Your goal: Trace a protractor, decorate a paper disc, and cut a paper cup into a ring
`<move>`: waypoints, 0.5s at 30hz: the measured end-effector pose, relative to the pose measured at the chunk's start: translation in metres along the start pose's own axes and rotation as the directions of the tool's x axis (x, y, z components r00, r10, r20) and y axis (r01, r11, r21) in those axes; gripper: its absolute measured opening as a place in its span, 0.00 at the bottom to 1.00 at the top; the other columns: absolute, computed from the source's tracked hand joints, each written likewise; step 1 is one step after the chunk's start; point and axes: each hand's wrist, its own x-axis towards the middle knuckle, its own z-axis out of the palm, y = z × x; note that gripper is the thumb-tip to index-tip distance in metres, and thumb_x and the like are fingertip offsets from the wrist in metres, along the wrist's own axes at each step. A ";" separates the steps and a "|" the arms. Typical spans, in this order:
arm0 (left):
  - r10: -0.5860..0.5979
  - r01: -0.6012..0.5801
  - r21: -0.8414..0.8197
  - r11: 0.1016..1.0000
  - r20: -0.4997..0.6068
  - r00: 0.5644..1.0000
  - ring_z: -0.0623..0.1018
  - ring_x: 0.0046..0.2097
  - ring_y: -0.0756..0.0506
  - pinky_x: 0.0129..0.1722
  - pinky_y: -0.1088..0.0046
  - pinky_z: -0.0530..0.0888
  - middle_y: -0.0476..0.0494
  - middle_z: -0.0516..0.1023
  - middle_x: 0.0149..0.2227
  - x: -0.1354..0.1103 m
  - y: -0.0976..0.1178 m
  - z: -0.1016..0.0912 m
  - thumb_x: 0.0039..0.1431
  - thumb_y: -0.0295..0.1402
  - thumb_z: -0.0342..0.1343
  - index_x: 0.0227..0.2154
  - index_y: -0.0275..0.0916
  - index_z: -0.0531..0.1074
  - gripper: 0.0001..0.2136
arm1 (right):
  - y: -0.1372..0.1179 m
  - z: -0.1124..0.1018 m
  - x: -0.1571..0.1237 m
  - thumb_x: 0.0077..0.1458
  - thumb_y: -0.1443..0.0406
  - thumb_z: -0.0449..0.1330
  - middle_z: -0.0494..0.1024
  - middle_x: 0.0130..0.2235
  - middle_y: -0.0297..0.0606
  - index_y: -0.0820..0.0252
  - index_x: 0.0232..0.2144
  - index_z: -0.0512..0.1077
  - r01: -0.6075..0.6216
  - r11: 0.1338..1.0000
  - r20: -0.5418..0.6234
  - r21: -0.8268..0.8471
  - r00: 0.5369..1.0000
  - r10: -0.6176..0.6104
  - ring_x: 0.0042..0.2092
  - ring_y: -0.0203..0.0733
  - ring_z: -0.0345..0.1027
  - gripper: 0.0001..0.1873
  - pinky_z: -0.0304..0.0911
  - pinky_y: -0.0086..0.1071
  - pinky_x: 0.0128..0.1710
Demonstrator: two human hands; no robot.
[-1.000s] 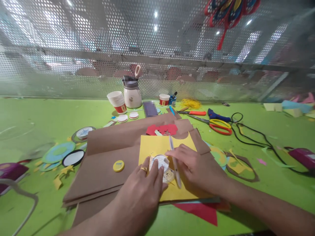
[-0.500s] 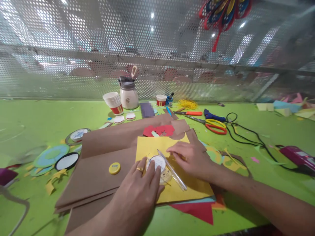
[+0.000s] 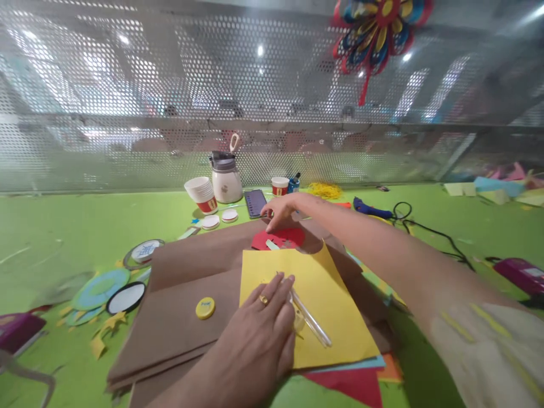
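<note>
My left hand (image 3: pixel 260 326) lies flat on a sheet of yellow paper (image 3: pixel 346 328), fingers stretched out, a ring on one of them. It hides most of a clear round template (image 3: pixel 300 322) and the white disc seen there before. Beside its fingers a clear-barrelled pen (image 3: pixel 312 320) rests on the sheet. Over the far side of the pile, my right hand (image 3: pixel 280 209) is stretched forward with thumb and fingers apart and nothing visible in it. Just below it is a red paper cutout (image 3: pixel 293 239), and a phone (image 3: pixel 255 204) lies just beyond its fingertips.
Brown paper (image 3: pixel 178 306) lies under the yellow sheet, with a yellow bottle cap (image 3: pixel 205 307) on it. Stacked paper cups (image 3: pixel 202 195), a white jug (image 3: pixel 227 186) and a blue glue gun (image 3: pixel 372 208) stand or lie farther back. A black cord (image 3: pixel 442 229) trails at the right.
My right hand has left the pen's side and reached forward over the red cutout toward the phone. My left hand stays on the yellow sheet, now covering the white disc. The view has tilted up slightly.
</note>
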 end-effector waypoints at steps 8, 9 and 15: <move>-0.006 0.012 -0.101 0.995 0.053 0.999 0.64 0.67 0.36 0.61 0.52 0.64 0.41 0.68 0.66 0.004 0.003 -0.002 0.70 0.31 0.44 0.55 0.38 0.67 0.15 | 0.013 -0.007 0.018 0.64 0.59 0.62 0.76 0.53 0.42 0.62 0.49 0.74 -0.013 0.997 0.094 -0.076 0.995 0.020 0.52 0.50 0.73 0.16 0.69 0.49 0.52; 0.013 -0.006 -0.095 0.995 0.073 0.997 0.65 0.67 0.36 0.61 0.51 0.64 0.42 0.69 0.65 0.004 0.003 -0.002 0.71 0.32 0.44 0.59 0.39 0.64 0.17 | 0.013 -0.010 0.018 0.63 0.58 0.62 0.77 0.51 0.41 0.63 0.47 0.75 -0.016 0.997 0.105 -0.079 0.994 0.024 0.51 0.49 0.73 0.15 0.69 0.48 0.51; 0.068 -0.068 -0.010 0.998 0.134 0.989 0.64 0.66 0.33 0.60 0.49 0.61 0.40 0.71 0.62 0.003 0.003 -0.001 0.71 0.34 0.43 0.63 0.41 0.61 0.20 | 0.001 -0.023 0.014 0.42 0.56 0.76 0.82 0.36 0.37 0.63 0.36 0.81 -0.040 0.999 0.148 -0.023 0.988 0.043 0.42 0.49 0.76 0.21 0.71 0.39 0.43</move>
